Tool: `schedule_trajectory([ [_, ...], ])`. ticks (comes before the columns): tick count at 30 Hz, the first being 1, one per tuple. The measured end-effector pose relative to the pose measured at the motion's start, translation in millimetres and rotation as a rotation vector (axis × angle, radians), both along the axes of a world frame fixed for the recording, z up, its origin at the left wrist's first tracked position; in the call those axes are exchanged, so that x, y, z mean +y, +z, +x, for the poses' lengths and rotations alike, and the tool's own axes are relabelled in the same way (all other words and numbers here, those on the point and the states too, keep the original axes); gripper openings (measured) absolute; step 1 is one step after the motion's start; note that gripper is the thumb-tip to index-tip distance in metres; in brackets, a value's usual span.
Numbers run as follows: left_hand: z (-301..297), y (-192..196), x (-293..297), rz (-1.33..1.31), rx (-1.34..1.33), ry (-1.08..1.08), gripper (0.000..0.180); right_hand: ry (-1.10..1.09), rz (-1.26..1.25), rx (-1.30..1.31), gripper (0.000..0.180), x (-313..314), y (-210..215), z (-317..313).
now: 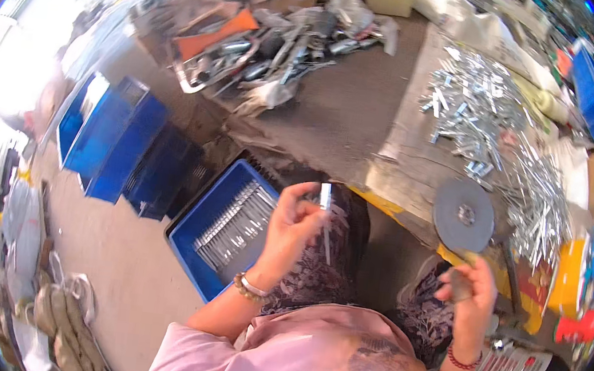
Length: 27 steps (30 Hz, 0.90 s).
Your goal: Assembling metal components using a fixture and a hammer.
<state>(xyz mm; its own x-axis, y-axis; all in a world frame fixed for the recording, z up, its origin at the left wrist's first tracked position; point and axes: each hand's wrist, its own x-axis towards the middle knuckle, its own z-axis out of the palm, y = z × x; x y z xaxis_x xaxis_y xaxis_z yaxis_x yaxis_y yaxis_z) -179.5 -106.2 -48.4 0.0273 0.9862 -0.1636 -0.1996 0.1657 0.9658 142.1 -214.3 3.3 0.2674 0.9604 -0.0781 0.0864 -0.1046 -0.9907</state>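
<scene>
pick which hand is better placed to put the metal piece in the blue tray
Likely the left: the left hand holds the metal piece close to the blue tray. The right hand is farther away and seems to hold something dark, too blurred to name.

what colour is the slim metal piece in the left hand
The slim metal piece is silver, clearest in the head view.

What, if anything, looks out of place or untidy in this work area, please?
The jumbled heap of silver metal parts and pale wrappings near the top looks untidy, with a bright orange flat piece lying askew on it; the silver metal rods in the blue rectangular plastic bin lie in neat rows.
</scene>
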Motion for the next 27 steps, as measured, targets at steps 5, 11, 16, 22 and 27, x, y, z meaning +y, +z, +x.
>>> schedule_trajectory([
  [5,-131.7,-124.0,-8.2,-0.267,0.205,0.431,0.052,-0.068,-0.045,0.018,0.040,18.8,-10.0,23.6],
  [11,-211.2,-228.1,-13.5,-0.416,0.272,0.591,0.049,-0.127,-0.050,-0.001,0.041,16.0,-13.3,20.9],
  [16,-244.6,-266.1,10.8,-0.327,0.518,0.609,0.042,-0.117,-0.080,0.036,0.039,18.5,-17.7,23.2],
  [22,-249.4,-277.0,34.1,-0.296,0.670,0.588,0.036,-0.126,-0.060,0.023,0.038,20.4,-15.3,23.0],
  [27,-248.5,-244.2,38.6,-0.126,0.594,0.767,0.035,-0.137,-0.042,0.038,0.037,17.5,-12.7,24.5],
])
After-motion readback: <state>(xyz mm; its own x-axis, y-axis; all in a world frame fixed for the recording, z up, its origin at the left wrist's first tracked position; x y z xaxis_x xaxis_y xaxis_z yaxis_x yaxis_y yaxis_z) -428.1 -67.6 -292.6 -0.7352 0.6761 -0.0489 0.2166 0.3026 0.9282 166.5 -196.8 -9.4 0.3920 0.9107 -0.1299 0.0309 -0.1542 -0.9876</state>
